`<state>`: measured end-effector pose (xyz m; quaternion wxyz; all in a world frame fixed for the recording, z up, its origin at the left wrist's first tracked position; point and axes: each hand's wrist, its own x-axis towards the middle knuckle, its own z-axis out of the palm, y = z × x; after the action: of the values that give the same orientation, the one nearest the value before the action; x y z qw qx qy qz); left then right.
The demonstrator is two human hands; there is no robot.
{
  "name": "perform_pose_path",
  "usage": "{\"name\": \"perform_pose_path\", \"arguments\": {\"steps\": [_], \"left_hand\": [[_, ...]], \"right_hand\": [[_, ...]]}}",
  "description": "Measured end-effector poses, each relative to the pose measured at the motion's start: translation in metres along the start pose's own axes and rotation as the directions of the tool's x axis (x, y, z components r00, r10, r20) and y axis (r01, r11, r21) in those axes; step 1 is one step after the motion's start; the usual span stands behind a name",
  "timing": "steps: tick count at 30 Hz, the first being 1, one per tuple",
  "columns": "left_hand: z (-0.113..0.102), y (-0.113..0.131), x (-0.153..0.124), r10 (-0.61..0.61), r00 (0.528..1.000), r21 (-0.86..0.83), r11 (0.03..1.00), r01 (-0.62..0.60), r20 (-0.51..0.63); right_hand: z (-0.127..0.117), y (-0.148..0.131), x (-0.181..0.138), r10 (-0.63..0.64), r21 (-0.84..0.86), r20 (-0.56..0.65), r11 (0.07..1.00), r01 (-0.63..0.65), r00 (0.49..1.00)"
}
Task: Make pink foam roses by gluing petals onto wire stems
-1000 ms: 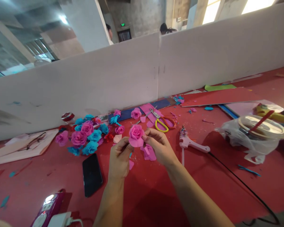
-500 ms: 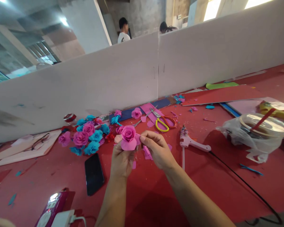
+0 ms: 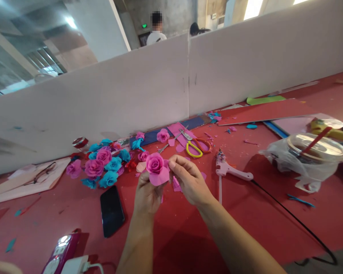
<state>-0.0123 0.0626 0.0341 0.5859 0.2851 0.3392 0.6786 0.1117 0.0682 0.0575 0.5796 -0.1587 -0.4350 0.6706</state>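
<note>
While the left hand (image 3: 146, 196) holds the pink flower (image 3: 155, 163) from below, the right hand (image 3: 193, 184) pinches a petal (image 3: 166, 164) at its right edge between thumb and forefinger. Half a second ago that petal stuck out further to the right; now it sits close against the flower, which suggests the outer layer is being set in place by hand. The flower is held up over the middle of the red table (image 3: 177, 243), tipped so its open face shows. Both forearms reach in from the near side and converge, with the left fingers curled under the flower, partly hidden by it. Far left of the hands lies a bunch of paper flowers (image 3: 93, 168); to the right, a glue gun (image 3: 231, 170) rests untouched.
</note>
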Motion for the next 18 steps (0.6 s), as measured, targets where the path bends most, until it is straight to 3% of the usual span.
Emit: {"name": "perform_pose_path", "arguments": {"steps": [8, 11, 14, 16, 18], "left_hand": [[0.002, -0.004, 0.002, -0.002, 1.000, -0.039, 0.999, 0.003, 0.030], [0.002, -0.001, 0.005, -0.020, 0.999, -0.048, 0.999, 0.022, 0.046], [0.001, 0.004, 0.009, 0.056, 0.997, -0.118, 0.992, -0.049, 0.055], [-0.003, 0.009, 0.012, 0.103, 0.994, -0.176, 0.980, -0.093, 0.044], [-0.009, 0.014, 0.013, 0.113, 0.993, -0.249, 0.963, -0.104, 0.020]], "right_hand": [[0.002, 0.001, 0.000, 0.002, -0.020, -0.005, 1.000, -0.003, 1.000], [-0.002, 0.007, 0.004, -0.018, -0.039, -0.081, 0.999, 0.015, 0.997], [-0.008, 0.017, 0.008, -0.074, -0.365, -0.155, 0.931, 0.012, 0.985], [-0.009, 0.025, 0.009, -0.092, -0.603, -0.111, 0.798, 0.007, 0.990], [-0.008, 0.034, 0.009, -0.081, -0.736, -0.034, 0.676, 0.030, 0.996]]}}
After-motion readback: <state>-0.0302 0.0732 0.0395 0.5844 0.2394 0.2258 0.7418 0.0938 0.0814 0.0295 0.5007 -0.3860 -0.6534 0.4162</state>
